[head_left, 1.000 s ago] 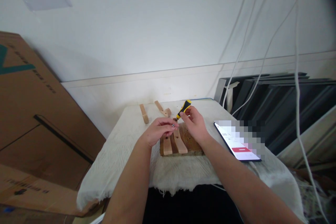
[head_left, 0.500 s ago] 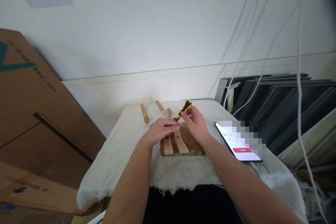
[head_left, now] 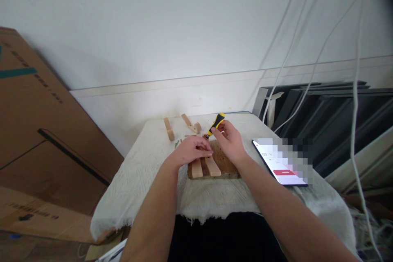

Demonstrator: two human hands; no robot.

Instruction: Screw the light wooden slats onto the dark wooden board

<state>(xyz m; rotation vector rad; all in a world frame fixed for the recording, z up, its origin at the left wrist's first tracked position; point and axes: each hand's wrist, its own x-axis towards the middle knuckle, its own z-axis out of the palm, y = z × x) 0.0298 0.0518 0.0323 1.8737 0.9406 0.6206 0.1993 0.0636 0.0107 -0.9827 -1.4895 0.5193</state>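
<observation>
My right hand (head_left: 229,139) is closed around a yellow and black screwdriver (head_left: 216,124), which tilts with its handle up and its tip down to the left. My left hand (head_left: 193,150) is pinched over a curved pale wooden piece (head_left: 213,168); a tiny metal screw (head_left: 210,151) shows at its fingertips. A second pale wooden piece (head_left: 197,169) lies beside the first, partly under the same hand. Both rest on a worn brown wooden board (head_left: 229,168).
Behind my left hand, a few loose screws (head_left: 177,143) lie on the white cloth (head_left: 138,176). Farther back are a straight wooden piece (head_left: 168,128) and a curved one (head_left: 190,124). A phone (head_left: 279,168) lies at right. White cables (head_left: 356,131) hang beyond; a large cardboard box (head_left: 37,139) stands left.
My left fingers have shifted down from near the screwdriver's tip to the middle of the curved piece. The screwdriver stays in my right hand, almost unmoved. The view has tilted slightly.
</observation>
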